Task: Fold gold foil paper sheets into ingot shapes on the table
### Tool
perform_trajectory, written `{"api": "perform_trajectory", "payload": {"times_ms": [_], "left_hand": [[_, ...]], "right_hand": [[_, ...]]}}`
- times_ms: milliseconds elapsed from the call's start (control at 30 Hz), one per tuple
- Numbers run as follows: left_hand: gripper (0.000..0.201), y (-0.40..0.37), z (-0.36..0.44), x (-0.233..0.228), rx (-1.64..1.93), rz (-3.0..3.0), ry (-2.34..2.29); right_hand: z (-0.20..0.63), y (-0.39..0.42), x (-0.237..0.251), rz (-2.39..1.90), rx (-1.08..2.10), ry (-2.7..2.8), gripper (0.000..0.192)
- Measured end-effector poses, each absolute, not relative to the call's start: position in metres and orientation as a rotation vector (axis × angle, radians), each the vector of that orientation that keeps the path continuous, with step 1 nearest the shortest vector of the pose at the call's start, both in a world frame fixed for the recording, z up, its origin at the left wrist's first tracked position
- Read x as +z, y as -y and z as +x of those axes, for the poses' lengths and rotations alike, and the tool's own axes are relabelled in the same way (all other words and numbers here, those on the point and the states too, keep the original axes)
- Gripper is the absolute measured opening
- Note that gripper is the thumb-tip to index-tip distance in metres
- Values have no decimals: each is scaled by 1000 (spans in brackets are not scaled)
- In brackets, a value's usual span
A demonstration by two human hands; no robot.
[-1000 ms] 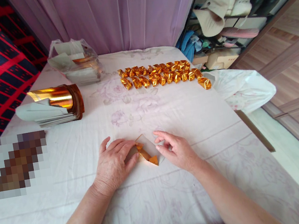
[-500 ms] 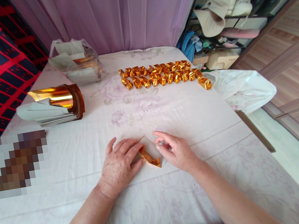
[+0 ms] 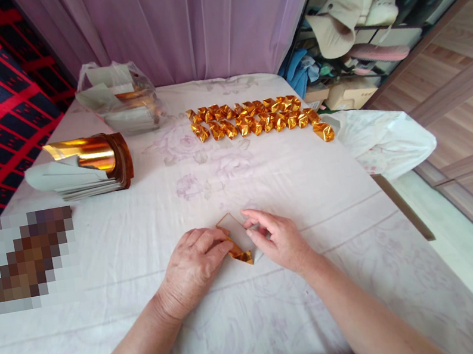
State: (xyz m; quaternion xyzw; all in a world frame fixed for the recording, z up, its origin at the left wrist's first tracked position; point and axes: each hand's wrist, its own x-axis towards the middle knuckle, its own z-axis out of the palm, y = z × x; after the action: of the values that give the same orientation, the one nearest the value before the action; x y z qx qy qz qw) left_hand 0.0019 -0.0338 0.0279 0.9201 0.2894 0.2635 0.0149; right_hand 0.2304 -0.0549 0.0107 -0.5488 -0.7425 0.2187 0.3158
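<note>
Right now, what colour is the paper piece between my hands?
Shiny gold with a pale white back, folded paper, seen in the head view.

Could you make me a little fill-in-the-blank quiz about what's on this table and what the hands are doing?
1. Both hands, left hand and right hand, press a small sheet of ____ -coloured paper.
2. The folded pieces at the far side lie in ____ rows.
3. The stack of sheets lies to the person's ____.

Missing words: gold; two; left

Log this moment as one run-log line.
left hand: pressing gold foil paper | right hand: touching its edge | rows of folded gold pieces beyond
</note>
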Motion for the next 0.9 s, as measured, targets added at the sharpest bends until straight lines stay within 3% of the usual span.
{"api": "perform_trajectory", "payload": {"times_ms": [433,900], "left_hand": [[22,20,-12,20,847,2826,-1130],[19,18,-15,14,893,2591,-1157]], "right_hand": [[229,58,20,-1359,574,2080,42],[222,61,12,-1316,185,2197,32]]}}
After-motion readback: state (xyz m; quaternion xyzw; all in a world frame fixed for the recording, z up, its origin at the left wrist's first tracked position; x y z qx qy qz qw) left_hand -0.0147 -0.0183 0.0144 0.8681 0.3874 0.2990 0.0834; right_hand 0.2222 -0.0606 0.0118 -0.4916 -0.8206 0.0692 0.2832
